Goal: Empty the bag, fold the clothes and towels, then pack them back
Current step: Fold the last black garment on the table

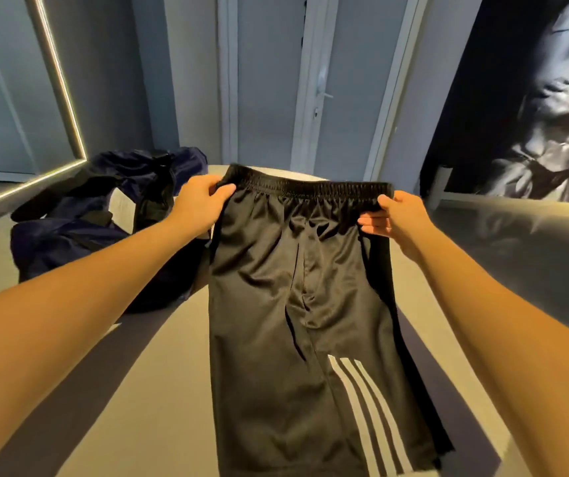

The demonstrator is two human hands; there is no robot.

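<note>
In the head view, the left grip (200,208) and the right grip (396,222) each clamp one end of the elastic waistband of the black shorts (293,287). The shorts hang spread between them over the bed (159,390). Three slanted white stripes (362,407) mark the leg below the right grip. A dark blue bag (69,235) slumps just left of the left grip.

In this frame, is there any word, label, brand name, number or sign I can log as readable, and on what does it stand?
None can be read.
The shiny black shorts bear only three white stripes, no lettering.
The dark navy fabric bag shows no legible label.
</note>
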